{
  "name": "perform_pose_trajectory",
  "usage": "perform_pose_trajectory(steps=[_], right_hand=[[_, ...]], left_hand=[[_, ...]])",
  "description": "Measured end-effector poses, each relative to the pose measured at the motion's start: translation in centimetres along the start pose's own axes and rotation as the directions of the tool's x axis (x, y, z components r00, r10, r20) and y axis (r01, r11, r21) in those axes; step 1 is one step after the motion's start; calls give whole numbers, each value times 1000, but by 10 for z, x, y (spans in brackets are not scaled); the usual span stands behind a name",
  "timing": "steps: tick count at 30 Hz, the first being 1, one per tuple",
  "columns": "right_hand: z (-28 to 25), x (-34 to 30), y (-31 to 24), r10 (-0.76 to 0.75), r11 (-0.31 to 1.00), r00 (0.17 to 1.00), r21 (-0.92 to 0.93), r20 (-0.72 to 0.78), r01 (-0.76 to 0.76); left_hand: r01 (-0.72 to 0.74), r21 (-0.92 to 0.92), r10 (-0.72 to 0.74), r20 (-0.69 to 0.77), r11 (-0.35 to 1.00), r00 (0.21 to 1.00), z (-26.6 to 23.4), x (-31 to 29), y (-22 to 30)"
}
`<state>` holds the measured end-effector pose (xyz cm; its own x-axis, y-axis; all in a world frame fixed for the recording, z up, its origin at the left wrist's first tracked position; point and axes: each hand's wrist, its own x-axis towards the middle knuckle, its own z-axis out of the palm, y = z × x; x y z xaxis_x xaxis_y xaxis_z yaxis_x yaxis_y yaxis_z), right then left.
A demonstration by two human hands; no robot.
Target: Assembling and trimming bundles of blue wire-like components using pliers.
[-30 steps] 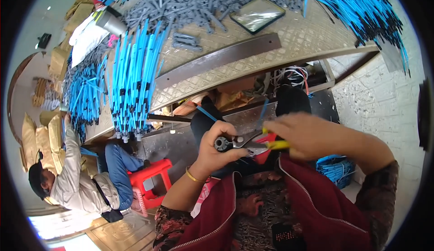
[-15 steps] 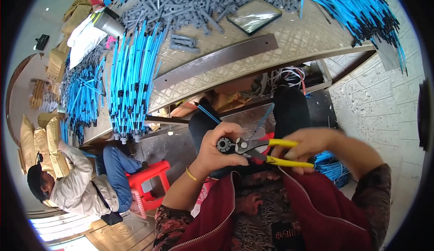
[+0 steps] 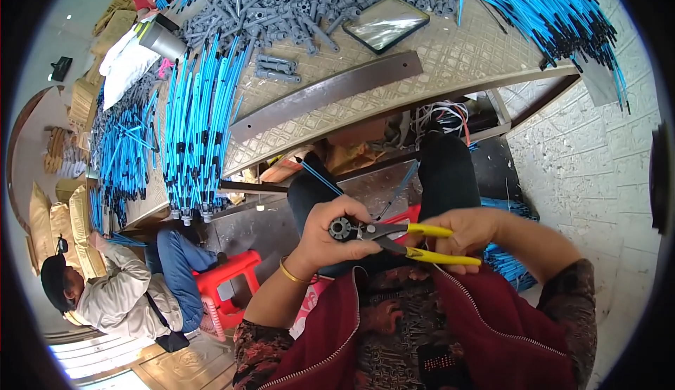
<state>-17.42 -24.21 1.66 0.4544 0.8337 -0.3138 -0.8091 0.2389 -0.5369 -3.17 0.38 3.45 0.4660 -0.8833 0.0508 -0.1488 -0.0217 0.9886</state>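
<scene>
Between its thumb and fingers, my left hand (image 3: 325,242) grips a grey round connector (image 3: 340,229), its end face with a ring of small holes turned up. Pliers (image 3: 441,256) with yellow handles are held in my right hand (image 3: 464,234), the handles spread apart. Their metal head reaches left to the connector's side, near my left fingertips; whether the jaws touch it I cannot tell. Two blue wires (image 3: 322,178) with black ends stick out beyond my left hand. Another thin blue wire (image 3: 402,190) slants away above the pliers.
A patterned table ahead carries a heap of grey connectors (image 3: 281,7), blue wire bundles (image 3: 200,123), a dark metal bar (image 3: 327,95) and a framed glass plate (image 3: 387,24). More blue wires (image 3: 508,267) lie right of my legs. A seated co-worker (image 3: 133,291) and a red stool (image 3: 228,284) are at left.
The whole view has shifted slightly left. My right hand has moved a little left and its fingers sit closer around the plier handles. My left hand keeps its hold on the connector.
</scene>
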Motion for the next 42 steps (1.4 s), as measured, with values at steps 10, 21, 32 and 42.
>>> perform_pose_trajectory(steps=[10,21,32,42], right_hand=[[-2,7,0,-88,961,988,-271,-130,50],[14,-12,-25,16,994,986,-108,-167,-35],[11,-7,-21,14,971,986,-233,-168,-54],[40,-6,-43,-11,821,910,-523,-414,-228]], left_hand=[[48,-83,-48,-1,995,999,4,0,-6],[3,83,-13,122,997,992,7,9,12],[16,46,-20,92,999,996,11,7,13],[87,40,-88,40,995,995,8,5,13]])
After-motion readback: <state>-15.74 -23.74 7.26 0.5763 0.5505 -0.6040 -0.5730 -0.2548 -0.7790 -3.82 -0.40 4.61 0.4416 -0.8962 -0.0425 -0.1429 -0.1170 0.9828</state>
